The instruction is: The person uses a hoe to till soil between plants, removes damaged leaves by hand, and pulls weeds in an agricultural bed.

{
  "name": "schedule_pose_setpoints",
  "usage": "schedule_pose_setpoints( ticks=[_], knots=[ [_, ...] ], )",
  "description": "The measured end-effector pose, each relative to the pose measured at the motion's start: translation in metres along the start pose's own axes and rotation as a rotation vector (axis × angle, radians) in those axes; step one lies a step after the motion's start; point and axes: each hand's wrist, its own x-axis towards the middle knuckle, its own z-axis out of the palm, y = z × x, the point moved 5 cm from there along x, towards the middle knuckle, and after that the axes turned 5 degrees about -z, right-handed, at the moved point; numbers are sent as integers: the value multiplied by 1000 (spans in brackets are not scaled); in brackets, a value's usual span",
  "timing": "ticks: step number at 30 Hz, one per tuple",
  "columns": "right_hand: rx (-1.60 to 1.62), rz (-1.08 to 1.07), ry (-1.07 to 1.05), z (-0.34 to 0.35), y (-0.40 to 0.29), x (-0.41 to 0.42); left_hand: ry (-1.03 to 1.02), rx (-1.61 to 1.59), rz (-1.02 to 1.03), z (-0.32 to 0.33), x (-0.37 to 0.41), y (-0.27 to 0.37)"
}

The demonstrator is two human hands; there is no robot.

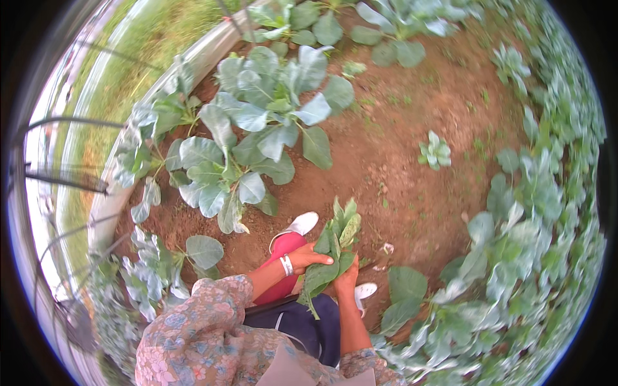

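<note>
Both of my hands hold a bundle of picked green leaves point(322, 277) in front of my body. My left hand point(309, 258), with a white band at the wrist, has its thumb laid across the leaves. On the other side, my right hand point(347, 279) grips the bundle from the right, its fingers partly hidden behind a leaf. One leaf stalk hangs down toward my dark blue garment. Speckled leaf tips point(348, 229) stick out at the far end of the bundle.
Large broad-leaved brassica plants point(263, 116) grow ahead and to the left. A dense row of similar plants point(521, 270) runs along the right. Between them lies reddish soil point(367, 149) with a small seedling point(434, 152). A pale curved border point(159, 96) and dark poles edge the left.
</note>
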Motion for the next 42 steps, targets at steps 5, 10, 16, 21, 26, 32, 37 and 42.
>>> schedule_pose_setpoints(
  ticks=[5, 10, 16, 21, 26, 32, 37, 42],
  knots=[
    [-182, 156, -185, 17, -9, 6, 30, -48, 8, -12, -18, 21],
    [-5, 187, -9, 8, -45, -12, 130, -208, 147, -26, -25, 34],
    [116, 1009, 115, -28, 97, -103, 180, -441, 312, -36, -50, 61],
    [313, 1231, 142, 21, 150, -130, 66, -581, 412, -14, -52, 70],
    [91, 941, -341, 8, 128, -134, 122, -499, 579, 56, -94, 94],
    [201, 861, -280, -1, 162, -88, 99, -214, 1073, 194, -229, 142],
    [548, 991, -14, -24, 141, -17, 407, 122, 1446, 246, -421, 129],
    [1246, 1113, 481, -62, 66, -6, 177, -303, 1610, 132, -493, 128]
  ],
)
